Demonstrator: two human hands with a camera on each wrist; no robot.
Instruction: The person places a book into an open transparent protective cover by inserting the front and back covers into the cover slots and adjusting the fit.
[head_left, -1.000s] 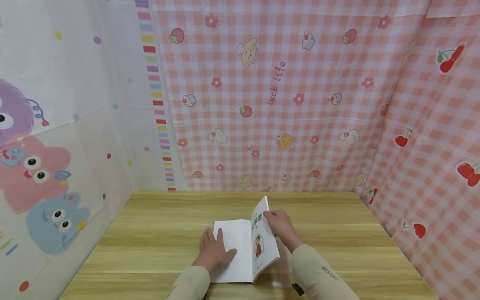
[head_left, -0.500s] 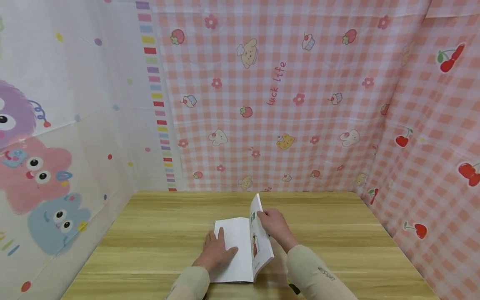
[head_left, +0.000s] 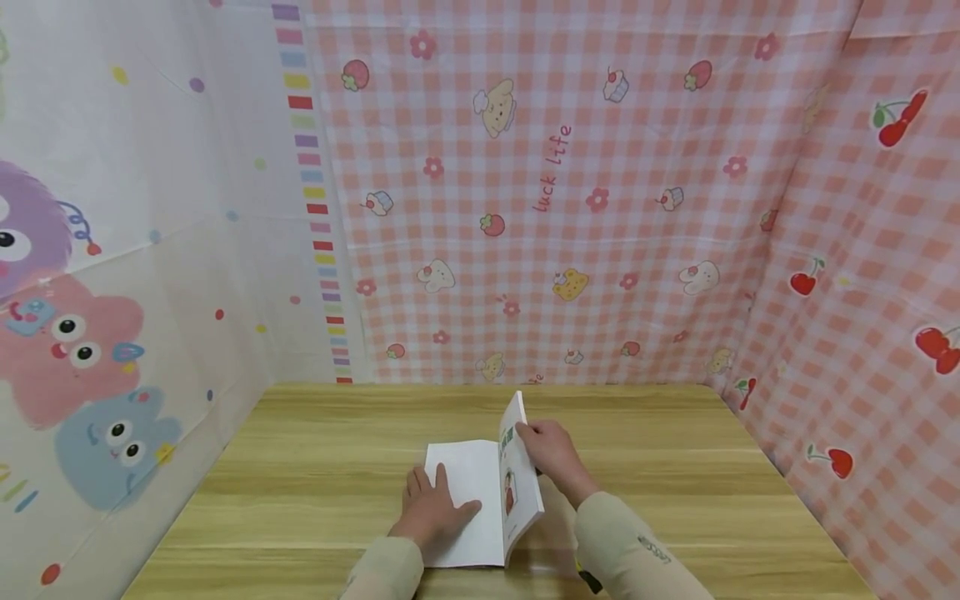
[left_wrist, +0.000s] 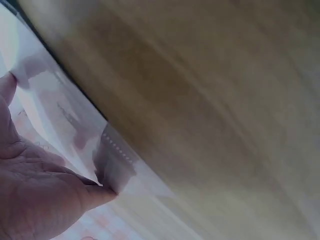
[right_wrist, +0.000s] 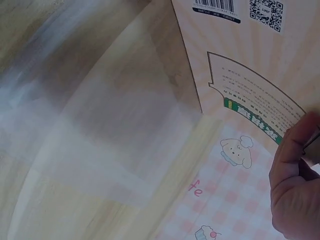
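A paperback book (head_left: 476, 467) is open on the table, its left side lying low and blank white. My left hand (head_left: 432, 512) rests on that white page with fingers spread and thumb out. The book's right part, with a title page (head_left: 522, 500) printed with green characters and a small red picture, stands steeply raised. My right hand (head_left: 553, 452) grips its outer edge, thumb on the printed side. In the right wrist view the back cover (right_wrist: 200, 35) shows a barcode and a QR code, and the right hand's fingers curl against it.
The wood-grain table (head_left: 675, 475) extends around the book. Behind it hangs a pink checked cloth (head_left: 525, 208), with a white cartoon cloth (head_left: 187, 275) on the left. A small black and yellow item (head_left: 589, 577) shows beside the right sleeve, partly hidden.
The right hand has shifted slightly left, bringing the book's raised part more upright. In the last half second both hands have barely moved; the left stays on the white page.
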